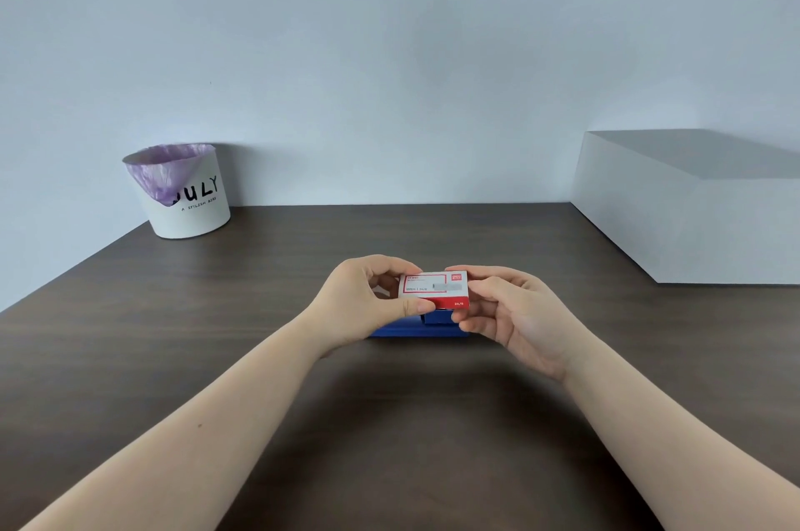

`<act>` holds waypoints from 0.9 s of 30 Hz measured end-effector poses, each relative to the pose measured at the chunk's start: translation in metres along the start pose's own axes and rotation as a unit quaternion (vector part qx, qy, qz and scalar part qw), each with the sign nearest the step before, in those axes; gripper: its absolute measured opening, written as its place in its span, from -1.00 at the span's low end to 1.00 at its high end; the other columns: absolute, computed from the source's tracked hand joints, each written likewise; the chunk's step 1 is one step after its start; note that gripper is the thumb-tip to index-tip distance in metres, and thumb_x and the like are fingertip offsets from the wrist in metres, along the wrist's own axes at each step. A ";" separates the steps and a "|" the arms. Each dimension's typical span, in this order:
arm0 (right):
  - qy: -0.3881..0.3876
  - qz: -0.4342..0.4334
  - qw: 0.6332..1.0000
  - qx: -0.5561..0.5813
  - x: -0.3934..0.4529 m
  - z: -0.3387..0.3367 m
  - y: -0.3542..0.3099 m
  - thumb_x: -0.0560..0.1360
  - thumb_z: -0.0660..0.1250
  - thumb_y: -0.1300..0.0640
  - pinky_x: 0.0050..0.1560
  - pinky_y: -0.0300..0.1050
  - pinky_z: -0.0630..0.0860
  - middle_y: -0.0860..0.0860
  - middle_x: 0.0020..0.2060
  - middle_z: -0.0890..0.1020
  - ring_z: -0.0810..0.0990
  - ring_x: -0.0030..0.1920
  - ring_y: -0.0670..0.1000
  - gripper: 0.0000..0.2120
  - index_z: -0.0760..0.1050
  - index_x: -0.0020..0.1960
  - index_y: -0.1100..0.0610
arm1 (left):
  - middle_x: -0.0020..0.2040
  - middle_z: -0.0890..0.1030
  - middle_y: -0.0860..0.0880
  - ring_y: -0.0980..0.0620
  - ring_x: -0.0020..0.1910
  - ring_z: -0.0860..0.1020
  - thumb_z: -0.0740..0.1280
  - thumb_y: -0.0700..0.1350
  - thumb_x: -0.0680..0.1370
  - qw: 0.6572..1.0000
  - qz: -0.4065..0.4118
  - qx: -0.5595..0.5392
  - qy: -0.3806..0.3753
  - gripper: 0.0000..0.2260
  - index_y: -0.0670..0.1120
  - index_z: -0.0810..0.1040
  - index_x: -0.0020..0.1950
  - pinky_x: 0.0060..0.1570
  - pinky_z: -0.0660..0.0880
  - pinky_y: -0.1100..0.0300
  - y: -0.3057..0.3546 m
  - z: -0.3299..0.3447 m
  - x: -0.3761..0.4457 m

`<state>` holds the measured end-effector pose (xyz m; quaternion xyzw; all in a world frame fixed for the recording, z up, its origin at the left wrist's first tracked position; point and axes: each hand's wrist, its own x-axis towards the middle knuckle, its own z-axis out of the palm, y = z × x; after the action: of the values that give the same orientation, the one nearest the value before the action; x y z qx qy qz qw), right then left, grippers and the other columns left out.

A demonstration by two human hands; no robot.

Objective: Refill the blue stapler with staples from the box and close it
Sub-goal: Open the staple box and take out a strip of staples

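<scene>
A small red and white staple box (433, 289) is held between both hands above the dark wooden desk (216, 335). My left hand (368, 305) pinches its left end with thumb and fingers. My right hand (511, 314) grips its right end. The box looks shut. Right below and behind the box lies the blue stapler (415, 328) on the desk, mostly hidden by the box and my hands; I cannot tell whether it is open or closed.
A white bin (190, 192) with a purple liner stands at the back left against the wall. A large white box (688, 205) sits at the back right. The desk's left edge runs diagonally toward the near left.
</scene>
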<state>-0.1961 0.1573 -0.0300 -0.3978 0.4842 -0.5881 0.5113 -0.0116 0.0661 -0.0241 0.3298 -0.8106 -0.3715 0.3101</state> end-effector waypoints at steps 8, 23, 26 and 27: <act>-0.013 0.053 0.996 -0.077 -0.001 -0.001 -0.004 0.54 0.20 0.29 -0.39 -0.19 0.60 0.19 -0.12 0.68 0.65 -0.36 -0.01 -0.80 0.56 0.07 0.19 | -0.04 0.66 0.15 0.18 -0.07 0.61 0.54 0.03 0.30 0.996 0.024 0.078 -0.038 -0.64 0.04 0.62 0.06 -0.08 0.56 0.35 0.005 -0.003 -0.003; 0.011 0.031 0.995 -0.097 -0.004 0.001 -0.005 0.46 0.38 0.21 -0.45 -0.22 0.59 0.15 -0.07 0.70 0.72 -0.23 0.05 -0.85 0.61 0.03 0.09 | -0.06 0.64 0.19 0.15 -0.06 0.62 0.52 0.07 0.31 0.993 0.009 0.112 -0.039 -0.66 0.08 0.59 0.05 -0.08 0.57 0.30 0.009 -0.014 -0.002; 0.018 0.046 0.994 -0.093 -0.003 0.003 -0.002 0.45 0.39 0.26 -0.40 -0.18 0.63 0.19 -0.10 0.69 0.72 -0.25 0.06 -0.85 0.62 -0.01 0.12 | -0.08 0.64 0.21 0.18 -0.08 0.61 0.53 0.07 0.30 0.992 0.005 0.117 -0.038 -0.66 0.09 0.60 0.04 -0.11 0.54 0.35 0.006 -0.016 -0.006; 0.022 0.048 0.995 -0.089 -0.003 0.003 -0.002 0.45 0.39 0.28 -0.38 -0.18 0.64 0.20 -0.09 0.70 0.72 -0.25 0.06 -0.86 0.62 -0.02 0.13 | -0.09 0.64 0.22 0.19 -0.10 0.61 0.53 0.07 0.29 0.992 0.005 0.117 -0.036 -0.66 0.10 0.60 0.02 -0.13 0.54 0.36 0.005 -0.016 -0.006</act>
<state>-0.1930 0.1596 -0.0274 -0.4044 0.5644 -0.5262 0.4909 0.0028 0.0672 -0.0129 0.3465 -0.8608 -0.2842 0.2412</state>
